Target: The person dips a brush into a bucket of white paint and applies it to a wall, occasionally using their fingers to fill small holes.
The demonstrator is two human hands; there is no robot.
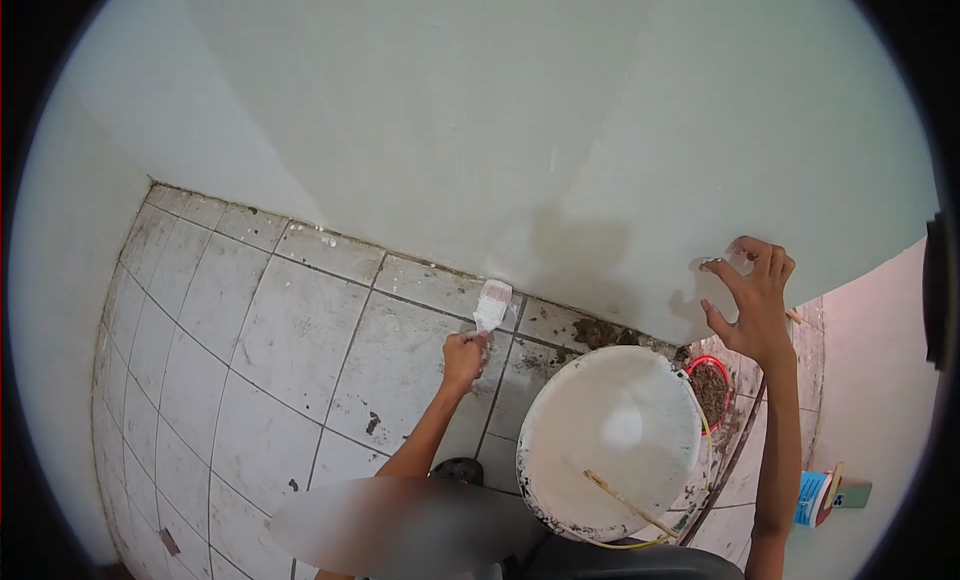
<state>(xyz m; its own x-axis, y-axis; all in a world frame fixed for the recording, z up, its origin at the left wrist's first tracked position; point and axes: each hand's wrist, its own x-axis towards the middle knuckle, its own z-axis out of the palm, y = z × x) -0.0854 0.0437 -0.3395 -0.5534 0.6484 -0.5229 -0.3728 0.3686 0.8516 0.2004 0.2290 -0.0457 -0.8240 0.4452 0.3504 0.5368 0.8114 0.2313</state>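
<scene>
My left hand (464, 361) is closed round the handle of a paintbrush (492, 306) whose bristles and ferrule are coated in white. The brush tip is at the foot of the pale green wall (430, 110), over the edge of the tiled floor (290, 330). My right hand (755, 298) is raised at the wall to the right, fingers spread and bent, with nothing in it. Between my arms stands a large paint-splattered bucket (528, 450) of whitish paint, a thin wooden stick (622, 499) leaning in it.
Behind the bucket sits a red-rimmed container (711, 392) with brown, grainy contents. Dirt and debris (605, 333) lie along the wall's base. A blue-and-white tub (812, 498) stands at the far right. A dark rod (735, 460) crosses the floor there.
</scene>
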